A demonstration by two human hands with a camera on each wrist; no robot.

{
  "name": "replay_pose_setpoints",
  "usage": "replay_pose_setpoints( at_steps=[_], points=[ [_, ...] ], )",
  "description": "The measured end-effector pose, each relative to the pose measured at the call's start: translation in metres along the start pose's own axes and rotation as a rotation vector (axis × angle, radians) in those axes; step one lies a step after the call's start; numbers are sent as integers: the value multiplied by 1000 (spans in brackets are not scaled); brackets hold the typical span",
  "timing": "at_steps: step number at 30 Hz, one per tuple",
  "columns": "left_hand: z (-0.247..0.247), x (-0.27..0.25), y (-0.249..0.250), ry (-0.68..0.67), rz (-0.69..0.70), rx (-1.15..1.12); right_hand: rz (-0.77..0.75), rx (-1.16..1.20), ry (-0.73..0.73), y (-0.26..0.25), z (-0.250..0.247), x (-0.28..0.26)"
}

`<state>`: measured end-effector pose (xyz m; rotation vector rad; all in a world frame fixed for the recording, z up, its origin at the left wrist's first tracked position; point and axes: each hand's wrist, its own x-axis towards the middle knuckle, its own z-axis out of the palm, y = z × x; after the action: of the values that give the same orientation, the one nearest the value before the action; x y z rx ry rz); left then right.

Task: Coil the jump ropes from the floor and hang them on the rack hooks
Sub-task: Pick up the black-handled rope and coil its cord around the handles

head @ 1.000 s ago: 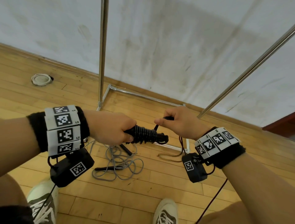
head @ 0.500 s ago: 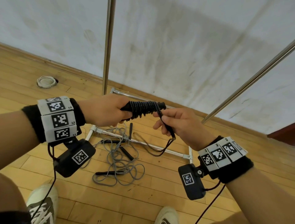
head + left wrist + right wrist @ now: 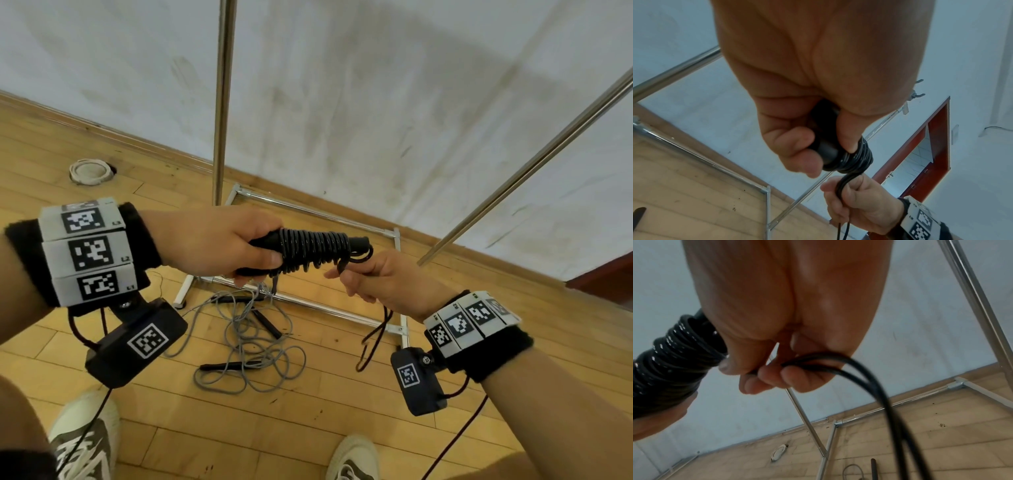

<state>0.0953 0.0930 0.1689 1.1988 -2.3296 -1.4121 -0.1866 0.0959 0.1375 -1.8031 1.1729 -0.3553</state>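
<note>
Left hand (image 3: 219, 245) is wrapped tight round the handles of the black jump rope (image 3: 315, 248) out over the floor while the right hand (image 3: 383, 284) pinches the doubled tail, so I'd keep tension and lay each wrap snug beside the last.

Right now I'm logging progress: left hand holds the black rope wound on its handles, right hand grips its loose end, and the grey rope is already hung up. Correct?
Not quite: the head view shows the grey rope lying tangled on the floor, not hung. The rest holds.
</note>
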Motion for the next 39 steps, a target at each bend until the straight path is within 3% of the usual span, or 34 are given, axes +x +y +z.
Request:
replay_pose_setpoints(
  at_steps=[7, 12, 19, 24, 28, 32, 39],
  points=[
    [5, -3, 1, -139, -4, -7, 50, -164, -44, 10, 0, 5],
    [10, -6, 2, -211, -27, 26, 72, -462, -50, 14, -1, 13],
    [20, 2, -2, -256, -102, 283, 32, -457, 45, 2, 1, 18],
    [19, 13, -7, -127, -170, 455, 9, -370, 185, -13, -2, 22],
    [16, 18, -11, -29, -164, 544, 4, -149, 232, -27, 0, 21],
    [13, 21, -15, 96, -178, 501, 31, 3, 209, -33, 2, 19],
    [6, 25, -12, 350, -107, 339, -57, 312, 262, -34, 10, 14]
  ],
)
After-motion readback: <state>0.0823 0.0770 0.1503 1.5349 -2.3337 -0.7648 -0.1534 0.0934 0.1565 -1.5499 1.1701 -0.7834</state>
